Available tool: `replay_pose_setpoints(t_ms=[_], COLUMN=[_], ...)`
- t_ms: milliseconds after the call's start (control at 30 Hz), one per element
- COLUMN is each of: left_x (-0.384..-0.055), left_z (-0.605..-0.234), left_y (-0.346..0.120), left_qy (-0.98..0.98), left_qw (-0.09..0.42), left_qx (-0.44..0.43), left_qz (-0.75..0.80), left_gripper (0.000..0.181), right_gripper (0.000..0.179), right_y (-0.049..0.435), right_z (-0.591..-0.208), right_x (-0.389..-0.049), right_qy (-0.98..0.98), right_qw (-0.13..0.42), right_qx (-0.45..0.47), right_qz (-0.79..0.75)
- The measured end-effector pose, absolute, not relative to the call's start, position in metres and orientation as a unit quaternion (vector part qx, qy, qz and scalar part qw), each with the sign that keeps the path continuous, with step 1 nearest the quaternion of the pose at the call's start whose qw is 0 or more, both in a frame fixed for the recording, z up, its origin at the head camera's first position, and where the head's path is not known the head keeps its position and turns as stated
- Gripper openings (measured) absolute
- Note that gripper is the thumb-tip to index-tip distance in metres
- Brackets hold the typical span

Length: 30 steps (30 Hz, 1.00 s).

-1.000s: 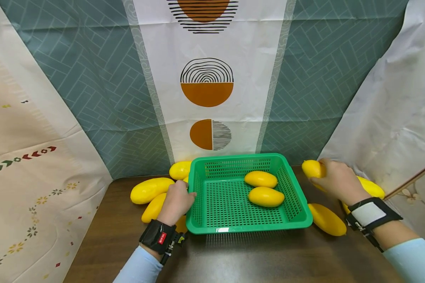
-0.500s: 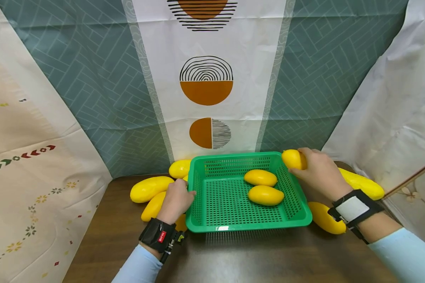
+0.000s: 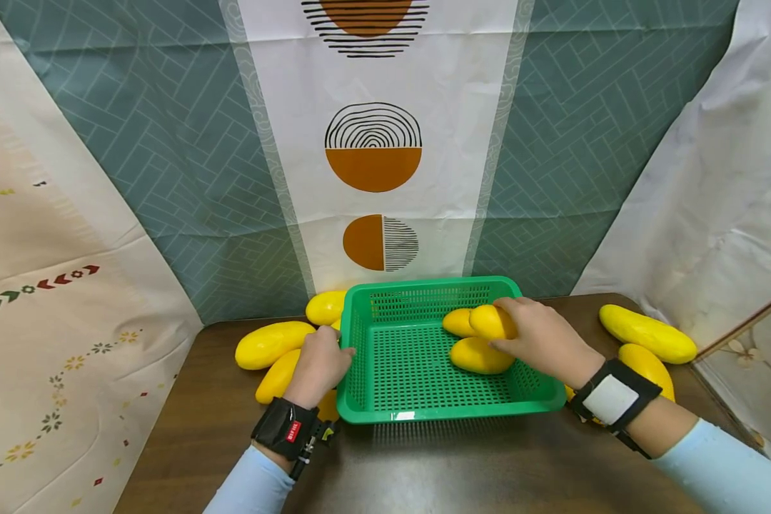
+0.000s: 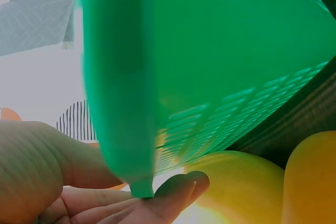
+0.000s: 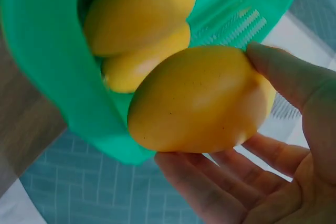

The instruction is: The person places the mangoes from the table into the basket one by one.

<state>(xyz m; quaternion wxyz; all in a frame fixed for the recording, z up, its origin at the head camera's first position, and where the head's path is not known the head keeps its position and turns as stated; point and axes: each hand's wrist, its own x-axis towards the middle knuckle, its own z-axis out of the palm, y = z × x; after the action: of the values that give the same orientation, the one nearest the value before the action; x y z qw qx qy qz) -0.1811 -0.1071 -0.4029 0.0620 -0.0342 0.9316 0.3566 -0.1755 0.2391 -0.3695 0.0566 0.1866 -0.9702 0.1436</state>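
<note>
A green plastic basket (image 3: 452, 414) with slotted walls stands on the table. My left hand (image 3: 320, 365) grips its left rim; in the left wrist view the thumb and fingers lie on either side of the green rim (image 4: 119, 87). Over the basket's right part, my right hand (image 3: 549, 346) holds a yellow mango (image 3: 490, 322) between thumb and fingers. The held mango (image 5: 199, 100) shows whole in the right wrist view. Below it, two more mangoes lie inside the basket, a rear one (image 3: 456, 323) partly covered and a front one (image 3: 480, 355).
Several yellow fruits, among them a large one (image 3: 273, 345), lie left of the basket around my left hand. To the right are a long yellow fruit (image 3: 647, 333) and a mango (image 3: 645, 368); another is mostly hidden under my right wrist. A patterned cloth (image 3: 385, 171) hangs behind.
My right hand has lifted a mango from the table at the right and carried it left over the rim into the space above the basket. My left hand stays on the rim.
</note>
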Motion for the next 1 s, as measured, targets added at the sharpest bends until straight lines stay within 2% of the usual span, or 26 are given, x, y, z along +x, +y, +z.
replay_pose_setpoints(t_ms=[633, 867, 933, 1000], left_x=[-0.182, -0.181, -0.181, -0.181], left_z=[-0.402, -0.402, -0.402, -0.402], left_y=[-0.106, -0.106, -0.106, -0.106], left_qy=[0.93, 0.929, 0.929, 0.928], left_qw=[0.071, 0.069, 0.069, 0.069], left_qx=[-0.04, -0.04, -0.04, -0.04], left_qz=[0.359, 0.361, 0.362, 0.363], left_gripper=[0.037, 0.037, 0.037, 0.037], right_gripper=[0.054, 0.052, 0.049, 0.038], right_y=[0.22, 0.222, 0.221, 0.221], right_z=[-0.394, -0.404, -0.405, -0.406], right_x=[-0.161, -0.159, -0.159, -0.159], right_qy=[-0.959, -0.951, -0.949, -0.947], right_qw=[-0.052, -0.071, -0.076, -0.077], right_qx=[0.255, 0.275, 0.28, 0.286], right_qz=[0.114, 0.119, 0.123, 0.128])
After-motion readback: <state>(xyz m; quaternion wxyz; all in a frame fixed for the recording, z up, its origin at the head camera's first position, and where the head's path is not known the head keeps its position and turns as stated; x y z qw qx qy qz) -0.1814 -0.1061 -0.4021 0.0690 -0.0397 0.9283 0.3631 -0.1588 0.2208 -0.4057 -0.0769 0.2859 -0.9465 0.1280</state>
